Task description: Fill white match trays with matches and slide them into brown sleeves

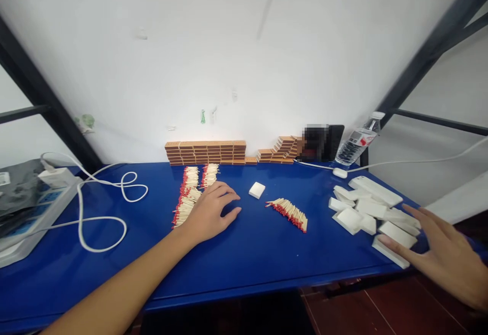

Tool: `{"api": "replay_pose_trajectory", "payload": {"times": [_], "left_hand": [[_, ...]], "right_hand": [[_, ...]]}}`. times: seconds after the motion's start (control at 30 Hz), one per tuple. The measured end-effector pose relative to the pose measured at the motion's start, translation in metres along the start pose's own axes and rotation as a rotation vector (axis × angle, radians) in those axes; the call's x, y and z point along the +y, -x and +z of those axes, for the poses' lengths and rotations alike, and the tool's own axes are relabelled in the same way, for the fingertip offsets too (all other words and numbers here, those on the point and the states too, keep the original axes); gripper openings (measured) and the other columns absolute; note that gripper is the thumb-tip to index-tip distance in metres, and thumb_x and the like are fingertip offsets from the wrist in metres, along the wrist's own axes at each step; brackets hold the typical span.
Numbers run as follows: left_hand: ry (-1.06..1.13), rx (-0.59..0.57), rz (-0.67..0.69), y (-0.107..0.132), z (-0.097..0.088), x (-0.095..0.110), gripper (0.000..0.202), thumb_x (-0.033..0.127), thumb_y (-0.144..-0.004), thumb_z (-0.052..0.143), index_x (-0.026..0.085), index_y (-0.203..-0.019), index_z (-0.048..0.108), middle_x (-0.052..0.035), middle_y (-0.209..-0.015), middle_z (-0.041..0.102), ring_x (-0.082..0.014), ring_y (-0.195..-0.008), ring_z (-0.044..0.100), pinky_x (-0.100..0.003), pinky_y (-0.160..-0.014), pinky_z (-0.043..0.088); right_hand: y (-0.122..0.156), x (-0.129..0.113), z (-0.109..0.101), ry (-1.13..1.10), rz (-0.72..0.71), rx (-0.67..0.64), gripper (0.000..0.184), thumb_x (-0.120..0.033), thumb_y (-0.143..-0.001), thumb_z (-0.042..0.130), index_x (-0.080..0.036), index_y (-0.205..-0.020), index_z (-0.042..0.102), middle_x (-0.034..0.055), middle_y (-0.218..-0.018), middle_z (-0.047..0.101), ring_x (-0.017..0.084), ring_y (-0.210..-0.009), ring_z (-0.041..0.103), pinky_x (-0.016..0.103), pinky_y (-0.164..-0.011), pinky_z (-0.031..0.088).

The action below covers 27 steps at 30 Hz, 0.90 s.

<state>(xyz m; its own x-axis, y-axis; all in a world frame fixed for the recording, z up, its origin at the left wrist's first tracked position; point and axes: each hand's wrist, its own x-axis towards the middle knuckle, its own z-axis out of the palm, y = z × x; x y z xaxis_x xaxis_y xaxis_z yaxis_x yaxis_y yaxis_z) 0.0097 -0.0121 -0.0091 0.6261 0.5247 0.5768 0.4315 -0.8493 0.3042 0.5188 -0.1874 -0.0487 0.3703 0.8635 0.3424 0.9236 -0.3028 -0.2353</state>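
Note:
My left hand (pixel 211 209) is over the blue table with thumb and fingers apart and nothing visible in its grasp. It partly covers a pile of red-tipped matches (pixel 186 205) on its left. A single small white box tray (pixel 256 190) lies to the right of its fingertips, and beyond that a slanted row of matches (pixel 290 214). At the right edge, my right hand (pixel 446 248) is spread, its thumb at a heap of white matchbox trays (pixel 371 208). Whether the thumb touches the nearest tray (pixel 392 251) I cannot tell.
Stacked matchboxes (pixel 206 153) and a stepped stack (pixel 282 149) line the white wall. A water bottle (pixel 358 141) leans at back right beside a dark phone-like object (pixel 335 141). White cables (pixel 101 218) and a power strip (pixel 57 208) occupy the left.

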Motion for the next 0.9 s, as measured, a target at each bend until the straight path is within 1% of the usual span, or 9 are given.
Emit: {"api": "replay_pose_trajectory", "payload": {"times": [0.03,0.1,0.2,0.37,0.63,0.73,0.8,0.87,0.9], "left_hand": [[0.004,-0.002,-0.002,0.0,0.0,0.0,0.02,0.028,-0.1,0.069,0.023,-0.119,0.072,-0.0087,-0.119,0.071,-0.0288,-0.12,0.061,-0.051,-0.107,0.055],[0.004,-0.002,-0.013,0.0,0.0,0.0,0.02,0.028,-0.1,0.069,0.024,-0.119,0.072,-0.0087,-0.119,0.071,-0.0288,-0.12,0.061,-0.051,-0.107,0.055],[-0.001,-0.005,-0.023,0.0,-0.002,-0.002,0.02,0.029,-0.1,0.069,0.023,-0.119,0.073,-0.0089,-0.117,0.072,-0.0286,-0.118,0.062,-0.052,-0.107,0.054],[0.015,0.003,-0.025,0.0,-0.002,-0.005,0.017,0.027,-0.1,0.069,0.021,-0.115,0.073,-0.0085,-0.112,0.072,-0.0274,-0.114,0.062,-0.05,-0.104,0.055],[0.022,0.013,-0.028,-0.002,-0.004,-0.006,0.016,0.029,-0.1,0.069,0.021,-0.114,0.073,-0.0088,-0.11,0.073,-0.028,-0.111,0.063,-0.051,-0.102,0.055],[0.017,0.014,-0.024,-0.002,-0.004,-0.006,0.016,0.028,-0.099,0.069,0.021,-0.114,0.073,-0.0087,-0.109,0.073,-0.0283,-0.111,0.064,-0.051,-0.102,0.056],[0.011,0.019,-0.025,-0.002,-0.004,-0.006,0.016,0.028,-0.099,0.069,0.021,-0.114,0.073,-0.0088,-0.109,0.073,-0.0286,-0.111,0.064,-0.052,-0.102,0.055],[0.005,0.024,-0.025,-0.002,-0.005,-0.006,0.017,0.028,-0.099,0.069,0.021,-0.114,0.073,-0.0089,-0.109,0.073,-0.0286,-0.11,0.064,-0.052,-0.103,0.055],[0.003,0.026,-0.023,-0.002,-0.005,-0.006,0.017,0.028,-0.099,0.069,0.021,-0.114,0.073,-0.009,-0.109,0.073,-0.0287,-0.111,0.064,-0.052,-0.103,0.056]], "right_hand": [[0.007,0.003,0.007,-0.035,0.029,0.049,0.097,-0.08,-0.077,0.058,-0.066,-0.159,0.009,-0.0011,-0.17,0.04,0.052,-0.155,0.034,0.072,-0.116,0.042],[0.014,-0.007,0.018,-0.079,0.012,0.0,0.096,-0.077,-0.079,0.061,-0.063,-0.16,0.014,0.0027,-0.176,0.028,0.049,-0.158,0.03,0.068,-0.121,0.039],[0.01,-0.047,0.024,-0.084,-0.008,-0.069,0.092,-0.078,-0.084,0.056,-0.048,-0.163,0.017,0.0115,-0.178,0.02,0.049,-0.16,0.027,0.067,-0.127,0.034],[-0.012,-0.105,0.028,-0.036,-0.135,0.004,0.089,-0.075,-0.089,0.053,-0.029,-0.161,0.026,0.0221,-0.175,0.022,0.052,-0.16,0.025,0.068,-0.126,0.031],[-0.071,-0.139,0.039,-0.008,-0.179,-0.075,0.087,-0.072,-0.094,0.047,-0.017,-0.16,0.032,0.0264,-0.173,0.028,0.051,-0.157,0.03,0.069,-0.123,0.032],[-0.077,-0.138,0.029,0.028,-0.184,-0.041,0.081,-0.071,-0.096,0.042,-0.014,-0.153,0.047,0.0277,-0.169,0.036,0.05,-0.154,0.037,0.071,-0.12,0.035],[-0.069,-0.121,0.018,0.053,-0.161,0.053,0.069,-0.066,-0.099,0.036,-0.016,-0.138,0.063,0.0266,-0.16,0.049,0.047,-0.148,0.046,0.064,-0.119,0.04],[-0.057,-0.088,0.008,0.097,-0.078,0.167,0.065,-0.062,-0.103,0.028,-0.017,-0.122,0.072,0.0264,-0.131,0.071,0.044,-0.133,0.061,0.055,-0.114,0.047],[-0.05,-0.065,0.005,0.156,0.002,0.188,0.068,-0.063,-0.102,0.026,-0.017,-0.116,0.074,0.0294,-0.113,0.075,0.046,-0.119,0.068,0.055,-0.103,0.053]]}}
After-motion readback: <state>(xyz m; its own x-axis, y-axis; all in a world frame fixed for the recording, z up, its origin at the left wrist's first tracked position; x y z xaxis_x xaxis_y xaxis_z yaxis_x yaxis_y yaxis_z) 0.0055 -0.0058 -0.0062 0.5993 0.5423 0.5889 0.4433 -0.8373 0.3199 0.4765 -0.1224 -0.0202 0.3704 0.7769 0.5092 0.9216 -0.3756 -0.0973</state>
